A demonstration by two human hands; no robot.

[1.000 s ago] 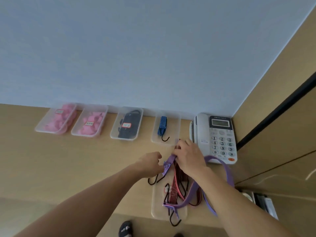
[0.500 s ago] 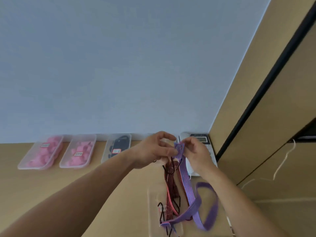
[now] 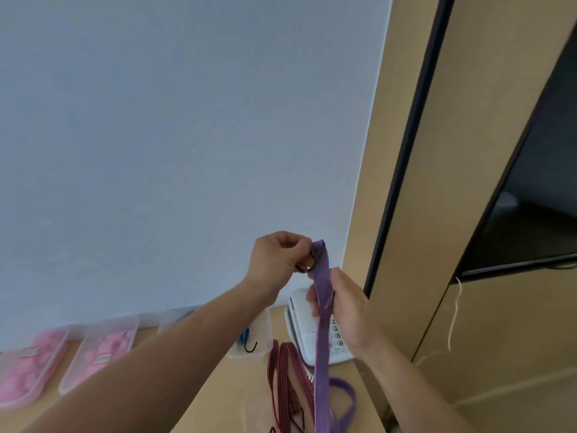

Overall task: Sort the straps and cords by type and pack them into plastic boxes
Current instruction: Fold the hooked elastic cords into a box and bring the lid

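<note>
A purple strap [image 3: 321,332] with red threads hangs taut down from my raised hands. My left hand [image 3: 278,260] pinches the strap's top end, where a dark hook or ring shows. Just below, my right hand [image 3: 343,310] grips the strap. Its lower part loops over a clear plastic box [image 3: 256,414] at the bottom edge, where red-and-black cords [image 3: 287,379] with black hooks lie. A blue cord [image 3: 243,337] with a black hook lies in another clear box [image 3: 265,342] behind my left forearm.
Two clear boxes of pink items [image 3: 31,364] [image 3: 103,351] stand along the wall at the left. A white desk phone [image 3: 307,332] sits in the corner behind my right hand. A wooden cabinet [image 3: 468,214] with a dark opening rises on the right.
Both hands have risen well above the desk, pulling the purple strap up and straight. The camera has tilted upward, so the boxes now sit low in view.
</note>
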